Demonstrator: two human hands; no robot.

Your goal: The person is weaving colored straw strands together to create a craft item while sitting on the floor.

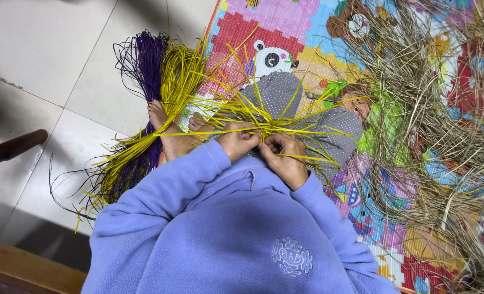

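Note:
My left hand [237,139] and my right hand [285,157] meet in front of my chest, both pinching a crossing of thin yellow strips [263,122] that fan out to either side over my lap. The fingers of both hands are closed on the strips. Lilac fleece sleeves [176,185] cover my arms. My legs in grey dotted trousers [329,128] lie under the strips. A bare foot [165,133] rests on a bundle of yellow strips [179,73] and purple strips [144,57].
A colourful play mat [274,22] with animal pictures covers the floor ahead. A big loose pile of tan straw [432,114] lies on it at the right. White floor tiles [46,49] are at the left, with a dark wooden leg [10,149] and a wooden edge [24,269].

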